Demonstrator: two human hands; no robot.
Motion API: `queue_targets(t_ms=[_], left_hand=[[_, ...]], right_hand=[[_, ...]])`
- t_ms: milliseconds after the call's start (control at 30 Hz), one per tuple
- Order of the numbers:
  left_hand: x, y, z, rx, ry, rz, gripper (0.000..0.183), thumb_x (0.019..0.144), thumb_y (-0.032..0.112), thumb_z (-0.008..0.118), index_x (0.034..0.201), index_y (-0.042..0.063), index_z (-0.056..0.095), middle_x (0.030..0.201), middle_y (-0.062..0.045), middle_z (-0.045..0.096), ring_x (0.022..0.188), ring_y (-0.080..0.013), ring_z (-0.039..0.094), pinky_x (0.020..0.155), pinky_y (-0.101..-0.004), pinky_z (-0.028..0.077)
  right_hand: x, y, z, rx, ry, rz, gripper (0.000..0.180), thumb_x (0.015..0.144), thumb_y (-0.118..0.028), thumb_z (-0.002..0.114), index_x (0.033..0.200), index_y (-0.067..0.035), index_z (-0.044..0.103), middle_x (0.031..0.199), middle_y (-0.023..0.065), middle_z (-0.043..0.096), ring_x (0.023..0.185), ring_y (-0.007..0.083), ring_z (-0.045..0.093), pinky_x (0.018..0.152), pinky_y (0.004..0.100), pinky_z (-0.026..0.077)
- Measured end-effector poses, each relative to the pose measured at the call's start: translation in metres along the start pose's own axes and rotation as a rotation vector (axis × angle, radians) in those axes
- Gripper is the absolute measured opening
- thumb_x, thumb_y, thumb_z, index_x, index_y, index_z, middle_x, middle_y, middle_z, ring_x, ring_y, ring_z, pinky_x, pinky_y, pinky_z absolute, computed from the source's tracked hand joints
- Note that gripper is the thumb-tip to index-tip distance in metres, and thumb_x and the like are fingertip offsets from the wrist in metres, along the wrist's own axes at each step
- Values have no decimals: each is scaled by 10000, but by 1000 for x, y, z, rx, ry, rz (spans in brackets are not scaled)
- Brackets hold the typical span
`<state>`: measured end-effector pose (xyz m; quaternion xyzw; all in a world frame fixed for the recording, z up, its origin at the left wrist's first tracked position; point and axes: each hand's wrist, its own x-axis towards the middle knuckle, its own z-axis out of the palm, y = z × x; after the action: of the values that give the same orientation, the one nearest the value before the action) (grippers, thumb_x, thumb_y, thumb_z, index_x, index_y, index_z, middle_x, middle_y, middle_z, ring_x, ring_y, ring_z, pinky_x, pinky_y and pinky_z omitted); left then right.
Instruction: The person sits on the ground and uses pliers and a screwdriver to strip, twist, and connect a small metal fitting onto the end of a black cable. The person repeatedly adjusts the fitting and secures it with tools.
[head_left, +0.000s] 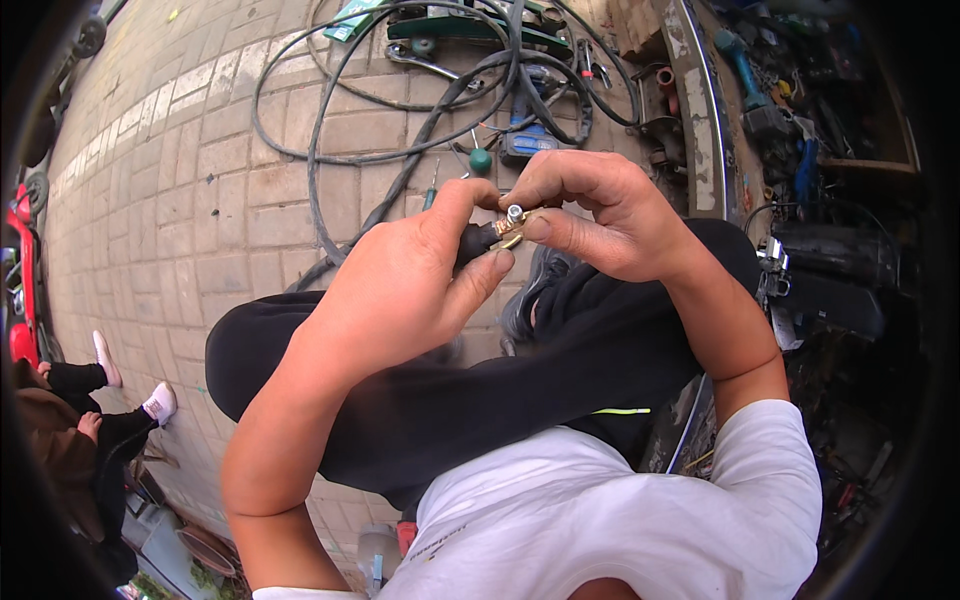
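My left hand (409, 281) grips a thick black cable end (474, 243) between fingers and thumb, above my knees. Strands of bare copper (501, 226) show at its tip. Beside them sits a brass-coloured metal fitting (512, 242), with a small silver bolt (514, 213) standing up at it. The thumb and fingers of my right hand (607, 217) pinch the fitting by the bolt. Fingers partly cover the fitting, so its full shape is hidden. Just beyond my hands, a green-handled screwdriver (480, 160) and a blue cordless power tool (528, 141) rest on the paving.
Loops of black cable (315, 176) spread over the brick paving, near a ratchet wrench (431, 66) and a green metal part (480, 31). Cluttered tools, including a teal-handled one (741, 71), fill the right side. At far left sits another person (75, 442), near a red vehicle (28, 277).
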<state>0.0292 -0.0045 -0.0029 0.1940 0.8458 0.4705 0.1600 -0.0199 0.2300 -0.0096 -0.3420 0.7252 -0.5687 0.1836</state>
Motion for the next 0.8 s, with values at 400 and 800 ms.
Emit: queue_targets(t_ms=[400,800], left_hand=[[11,13,14,93,-13,12,374,932,322,710,1159,61,570,859,-179,692,806,-414,674,697,-484,543],[4,2,31,367,106,230,317,863,377,767,956,102,638,837,-62,682,760,-296,687,628,-415,564]], right_hand=[[33,-4,10,348,198,33,755,1069,-615,287,1229,19,663,1209,142,685,1136,210,634,993,363,475],[16,-23,36,377,92,153,746,1104,-528,281,994,64,722,992,162,713,972,233,679,924,342,526]])
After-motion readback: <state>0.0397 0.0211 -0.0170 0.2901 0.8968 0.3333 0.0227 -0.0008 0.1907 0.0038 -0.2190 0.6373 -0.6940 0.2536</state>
